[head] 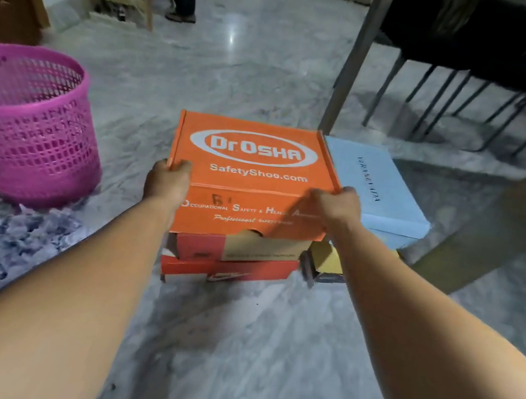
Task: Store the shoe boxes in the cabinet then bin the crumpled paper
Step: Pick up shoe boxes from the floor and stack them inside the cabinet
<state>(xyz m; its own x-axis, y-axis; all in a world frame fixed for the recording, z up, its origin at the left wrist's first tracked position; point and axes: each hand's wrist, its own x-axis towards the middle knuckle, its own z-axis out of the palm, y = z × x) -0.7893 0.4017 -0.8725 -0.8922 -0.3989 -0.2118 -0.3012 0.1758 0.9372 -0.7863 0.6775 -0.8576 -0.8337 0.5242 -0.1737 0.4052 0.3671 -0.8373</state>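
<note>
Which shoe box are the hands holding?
The orange Dr. Osha box, top of the left stack. Both hands grip its sides; the others are untouched.

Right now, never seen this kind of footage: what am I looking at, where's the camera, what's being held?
There is no machine here: a person does the work with bare hands. The single picture comes from a wide-angle camera worn on the head, looking forward and down along both forearms.

The left hand and right hand each grip a near corner of the orange Dr. Osha shoe box, fingers curled over its lid edge. It sits on top of a stack of two reddish boxes on the marble floor. Beside it on the right a light blue box tops a second stack.

On the left stands a pink mesh basket, with crumpled paper on the floor in front of it. No cabinet can be made out.
</note>
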